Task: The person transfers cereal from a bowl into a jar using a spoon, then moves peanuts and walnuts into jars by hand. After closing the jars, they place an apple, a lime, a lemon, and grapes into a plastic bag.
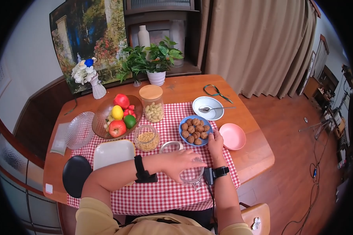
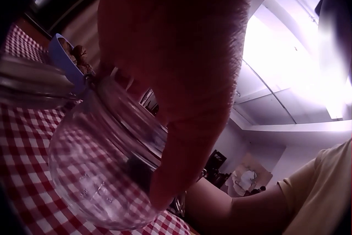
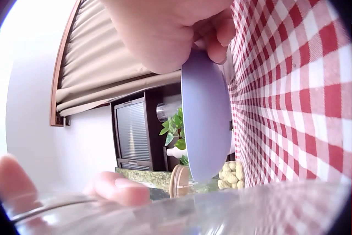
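Note:
My left hand (image 1: pixel 181 163) reaches over a clear glass clip-top jar (image 2: pixel 93 169) and grips it round the top, thumb down its near side. The jar's lid (image 1: pixel 171 147) hangs open on its hinge toward the far left. Nothing shows inside the jar. Just beyond, a blue bowl (image 1: pixel 205 141) holds several walnuts (image 1: pixel 195 129). At the bowl's near right rim, my right hand (image 1: pixel 215 145) pinches the edge, with fingers curled underneath in the right wrist view. In that view the bowl's outer side (image 3: pixel 206 119) stands close over the checked cloth.
A pink bowl (image 1: pixel 233 136) sits right of the walnuts; behind is a white bowl (image 1: pixel 217 114) with a spoon. To the left stand a jar of small pale pieces (image 1: pixel 147 138), a peanut jar (image 1: pixel 154 111), a fruit bowl (image 1: pixel 100 127) and a white tray (image 1: pixel 113 152).

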### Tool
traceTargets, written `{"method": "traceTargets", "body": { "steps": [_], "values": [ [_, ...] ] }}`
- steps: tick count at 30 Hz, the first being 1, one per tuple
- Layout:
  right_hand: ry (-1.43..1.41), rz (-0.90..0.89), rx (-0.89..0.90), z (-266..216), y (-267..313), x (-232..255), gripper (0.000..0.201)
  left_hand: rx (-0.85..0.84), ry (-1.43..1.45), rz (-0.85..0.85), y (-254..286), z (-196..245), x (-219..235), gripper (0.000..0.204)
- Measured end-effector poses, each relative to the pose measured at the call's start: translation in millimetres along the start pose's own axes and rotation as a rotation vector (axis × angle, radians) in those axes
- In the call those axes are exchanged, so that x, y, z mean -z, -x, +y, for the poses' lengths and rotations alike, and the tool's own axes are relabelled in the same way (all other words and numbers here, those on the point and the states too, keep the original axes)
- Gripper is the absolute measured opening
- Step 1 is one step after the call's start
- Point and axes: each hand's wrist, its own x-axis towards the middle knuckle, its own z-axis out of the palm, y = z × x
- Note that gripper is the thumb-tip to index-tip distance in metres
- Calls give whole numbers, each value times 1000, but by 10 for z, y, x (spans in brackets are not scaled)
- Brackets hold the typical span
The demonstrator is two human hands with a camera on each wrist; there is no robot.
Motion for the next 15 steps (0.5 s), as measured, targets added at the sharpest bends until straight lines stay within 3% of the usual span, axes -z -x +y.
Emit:
{"method": "traceTargets", "body": {
  "steps": [3, 7, 11, 15],
  "values": [
    [-50, 53, -35, 60, -20, -2, 23, 72, -68, -119, -63, -79, 178, 90],
    [-51, 124, -123, -80, -7, 70, 24, 153, -171, -155, -74, -256, 311, 89],
    [-31, 187, -123, -108, -14, 99, 24, 274, -342, -226, -68, -295, 412, 69],
    [-46, 201, -171, -27, -53, 127, 24, 211, -476, -86, 41, -410, 369, 54]
  ]
}}
